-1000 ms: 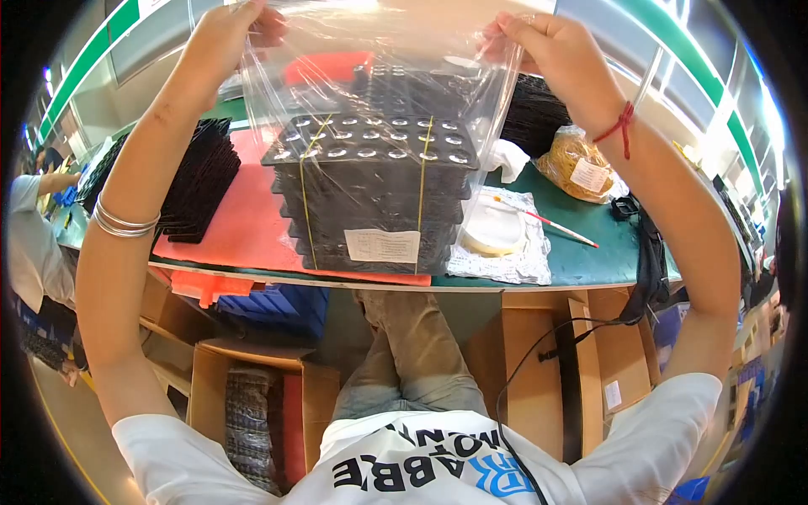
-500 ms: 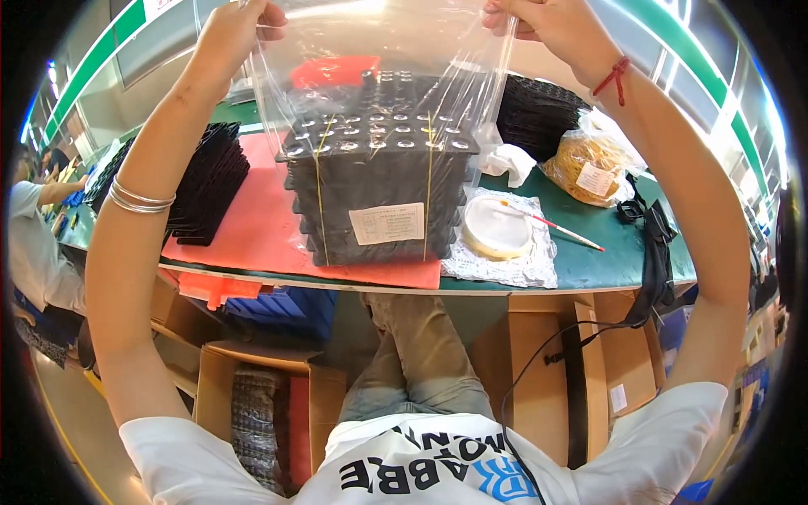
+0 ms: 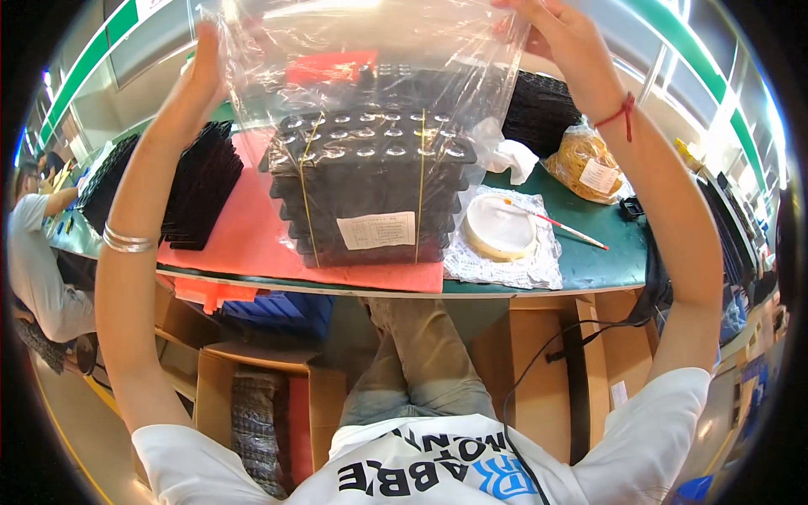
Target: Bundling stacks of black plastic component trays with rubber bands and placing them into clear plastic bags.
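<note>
Both my arms are raised, holding a clear plastic bag point(image 3: 370, 67) open above the bench. My left hand point(image 3: 206, 59) grips its left edge and my right hand point(image 3: 560, 38) grips its right edge. Below the bag stands a stack of black moulded trays point(image 3: 366, 189), tied with yellow bands and bearing a white paper label. The stack rests on a red sheet point(image 3: 252, 244) on the green bench point(image 3: 602, 252). The bag's lower part hangs in front of the stack's top.
More black tray stacks point(image 3: 198, 181) lie left and another point(image 3: 543, 114) back right. A roll of tape point(image 3: 499, 225) on white wrap, a red-tipped stick point(image 3: 555, 223), a bag of rubber bands point(image 3: 585, 164) sit right. Cardboard boxes point(image 3: 252, 396) stand under the bench. A person point(image 3: 34, 252) works at far left.
My hands have lifted the bag higher and spread it wider, and the view has closed in on the tray stack.
</note>
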### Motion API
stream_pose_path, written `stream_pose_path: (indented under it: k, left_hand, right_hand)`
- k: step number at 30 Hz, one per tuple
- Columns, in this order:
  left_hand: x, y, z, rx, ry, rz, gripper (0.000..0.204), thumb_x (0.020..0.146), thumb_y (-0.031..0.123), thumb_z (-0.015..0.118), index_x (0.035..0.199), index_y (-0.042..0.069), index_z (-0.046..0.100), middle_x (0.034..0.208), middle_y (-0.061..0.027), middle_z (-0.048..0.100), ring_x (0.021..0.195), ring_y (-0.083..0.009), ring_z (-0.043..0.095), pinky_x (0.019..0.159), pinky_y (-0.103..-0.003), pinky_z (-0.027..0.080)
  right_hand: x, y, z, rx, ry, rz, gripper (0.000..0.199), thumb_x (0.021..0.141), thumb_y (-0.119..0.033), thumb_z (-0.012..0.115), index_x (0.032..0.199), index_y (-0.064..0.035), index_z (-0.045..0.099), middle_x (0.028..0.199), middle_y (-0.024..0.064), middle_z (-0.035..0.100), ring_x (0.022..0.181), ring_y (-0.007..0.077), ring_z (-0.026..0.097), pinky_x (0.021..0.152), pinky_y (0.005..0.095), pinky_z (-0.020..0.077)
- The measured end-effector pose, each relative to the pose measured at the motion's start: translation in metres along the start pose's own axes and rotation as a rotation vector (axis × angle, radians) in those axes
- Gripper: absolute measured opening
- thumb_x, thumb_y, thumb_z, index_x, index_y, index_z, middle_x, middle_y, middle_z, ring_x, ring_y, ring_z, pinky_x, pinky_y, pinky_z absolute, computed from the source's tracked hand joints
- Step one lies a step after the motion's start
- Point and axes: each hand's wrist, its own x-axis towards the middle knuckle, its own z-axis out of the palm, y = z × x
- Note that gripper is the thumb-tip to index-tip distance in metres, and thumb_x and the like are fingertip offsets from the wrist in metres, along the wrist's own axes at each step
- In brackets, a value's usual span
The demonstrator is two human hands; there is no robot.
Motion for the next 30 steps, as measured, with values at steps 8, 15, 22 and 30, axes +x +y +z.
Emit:
stream_pose_path:
  k: [8, 15, 22, 30]
  left_hand:
    - [-0.04, -0.045, -0.007, 0.116, -0.552, -0.073, 0.095, 0.073, 0.053, 0.066, 0.141, 0.003, 0.022, 0.141, -0.0105, 0.031, 0.131, -0.0205, 0.028, 0.107, -0.034, 0.02]
    - [-0.041, -0.058, 0.011, 0.071, -0.301, -0.214, 0.031, 0.093, 0.028, 0.05, 0.105, 0.001, 0.059, 0.089, 0.0023, 0.058, 0.083, -0.0042, 0.05, 0.075, -0.018, 0.039]
    - [-0.044, -0.046, 0.03, -0.009, -0.01, -0.164, 0.041, 0.095, 0.037, 0.043, 0.091, 0.002, 0.063, 0.092, -0.0064, 0.063, 0.088, -0.0123, 0.055, 0.082, -0.024, 0.041]
    - [-0.042, -0.047, 0.033, 0.058, 0.155, -0.141, 0.038, 0.094, 0.037, 0.046, 0.085, 0.005, 0.064, 0.085, -0.0015, 0.063, 0.081, -0.0078, 0.053, 0.076, -0.024, 0.039]
  right_hand:
    - [-0.045, 0.051, 0.033, 0.41, -0.453, 0.168, 0.087, 0.076, -0.063, 0.055, 0.137, -0.0073, 0.029, 0.134, 0.0127, 0.043, 0.121, 0.0219, 0.042, 0.099, 0.0354, 0.0323]
    - [-0.052, 0.034, 0.078, 0.359, -0.148, 0.115, 0.035, 0.093, -0.03, 0.049, 0.099, 0.0022, 0.06, 0.09, 0.007, 0.067, 0.085, 0.0076, 0.057, 0.082, 0.0238, 0.0434]
    - [-0.044, 0.025, 0.082, 0.267, -0.005, 0.152, 0.038, 0.093, -0.031, 0.049, 0.082, 0.0005, 0.065, 0.076, 0.0061, 0.068, 0.074, 0.0075, 0.059, 0.076, 0.0231, 0.043]
    - [-0.046, 0.011, 0.077, 0.183, 0.049, 0.156, 0.038, 0.092, -0.031, 0.05, 0.081, 0.0015, 0.066, 0.076, 0.0064, 0.068, 0.074, 0.0073, 0.059, 0.073, 0.0231, 0.0438]
